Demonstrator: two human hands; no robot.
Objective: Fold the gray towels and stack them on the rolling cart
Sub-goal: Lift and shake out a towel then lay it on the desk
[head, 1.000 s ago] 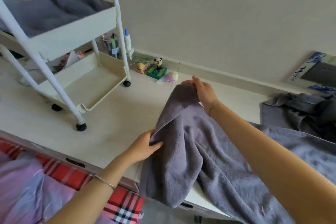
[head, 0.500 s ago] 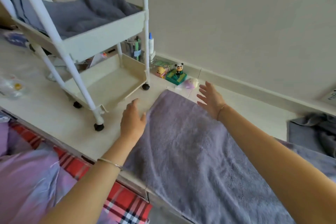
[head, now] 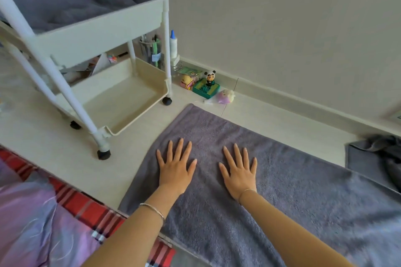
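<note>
The left hand [head: 174, 169] and right hand [head: 238, 172] lay flat, fingers spread, on the towel [head: 293, 180] (probably smoothing it before folding), gripping nothing.

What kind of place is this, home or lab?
Probably a home, maybe a bedroom: small toys like a panda figurine by the wall, a pen cup behind the cart, and plaid cloth at the near edge.

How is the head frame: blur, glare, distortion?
Head view: soft, even light, no glare; left hand, right hand and gray towel sharp; rolling cart slightly smeared toward the left edge; wide-angle lens splays the cart posts and bows the baseboard.
</note>
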